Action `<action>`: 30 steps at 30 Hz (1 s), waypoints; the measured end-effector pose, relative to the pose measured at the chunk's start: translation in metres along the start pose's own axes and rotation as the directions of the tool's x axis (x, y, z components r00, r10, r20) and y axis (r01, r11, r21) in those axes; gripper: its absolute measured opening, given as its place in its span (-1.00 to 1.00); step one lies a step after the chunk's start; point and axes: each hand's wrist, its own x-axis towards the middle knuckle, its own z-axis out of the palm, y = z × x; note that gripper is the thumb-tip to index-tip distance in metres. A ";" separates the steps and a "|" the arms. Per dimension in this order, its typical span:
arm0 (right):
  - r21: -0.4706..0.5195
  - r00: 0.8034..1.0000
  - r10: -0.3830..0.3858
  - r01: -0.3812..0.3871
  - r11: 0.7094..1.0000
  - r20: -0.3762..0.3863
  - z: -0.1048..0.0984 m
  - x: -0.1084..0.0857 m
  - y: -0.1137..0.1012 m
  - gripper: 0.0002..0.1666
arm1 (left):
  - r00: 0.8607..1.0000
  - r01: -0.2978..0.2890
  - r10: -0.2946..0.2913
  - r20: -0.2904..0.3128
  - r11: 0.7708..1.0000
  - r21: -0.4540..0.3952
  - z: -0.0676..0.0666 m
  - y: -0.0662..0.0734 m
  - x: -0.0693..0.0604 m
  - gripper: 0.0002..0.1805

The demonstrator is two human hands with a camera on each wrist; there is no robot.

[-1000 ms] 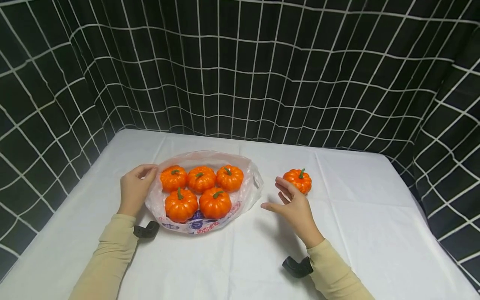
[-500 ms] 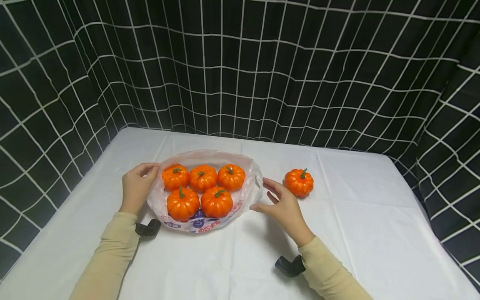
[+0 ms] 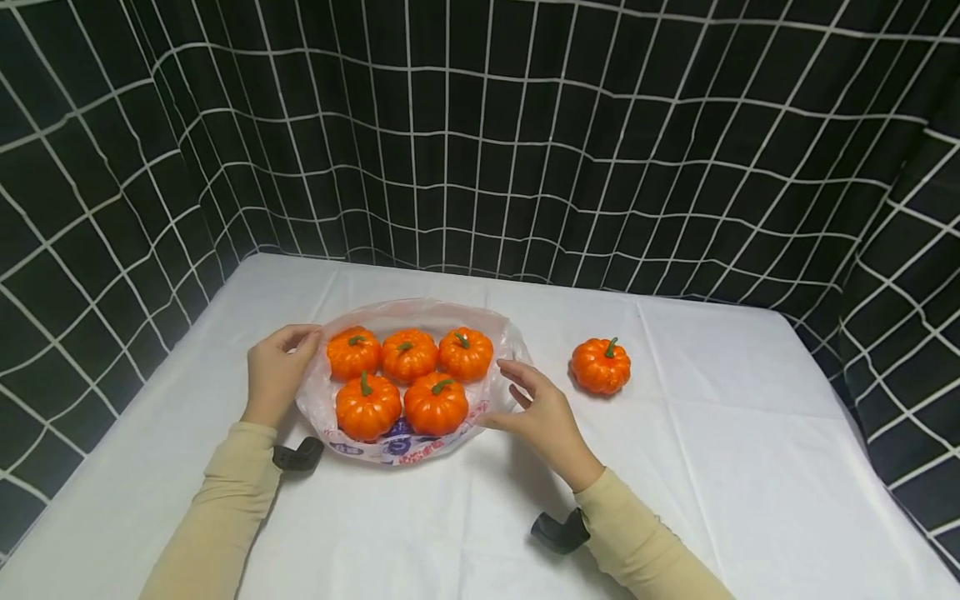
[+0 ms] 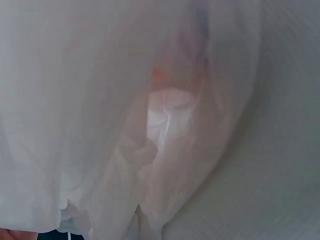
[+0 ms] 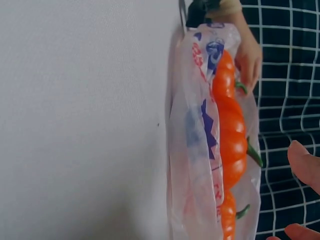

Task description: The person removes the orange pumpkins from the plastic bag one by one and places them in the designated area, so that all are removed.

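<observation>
A thin, printed plastic bag [image 3: 408, 313] lies with its mouth spread wide, several orange pumpkins [image 3: 435, 404] inside it. The left hand [image 3: 279, 375] pinches the bag's left rim between thumb and fingers. At the bag's right side is the right hand [image 3: 546, 423], thumb and fingers apart and holding nothing; whether it touches the plastic I cannot tell. The left wrist view is filled mostly by translucent plastic [image 4: 190, 150]. In the right wrist view the bag [image 5: 187, 150] and pumpkins [image 5: 232, 135] stand beside the right hand's fingertips [image 5: 304, 162].
One more pumpkin [image 3: 601, 366] sits outside the bag, to the right, on the white cloth-covered table [image 3: 720, 433]. Black curtains with a white grid [image 3: 517, 142] rise behind the table and at both sides. A dark device [image 3: 558, 532] is strapped to each wrist.
The right hand has moved left, away from the lone pumpkin and over to the bag's right side. The left hand keeps its pinch on the rim. The view has shifted slightly.
</observation>
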 end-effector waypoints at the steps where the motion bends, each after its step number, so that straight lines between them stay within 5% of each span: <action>1: -0.001 1.000 -0.003 0.003 1.000 0.002 0.001 0.000 0.000 -0.13 | 1.000 -0.002 0.002 -0.002 1.000 0.003 0.000 0.000 0.000 -0.70; 30: -0.109 0.995 -0.038 0.048 0.993 0.088 0.033 0.013 -0.004 -0.14 | 1.000 -0.007 0.007 -0.004 1.000 -0.009 0.000 -0.002 0.001 -0.71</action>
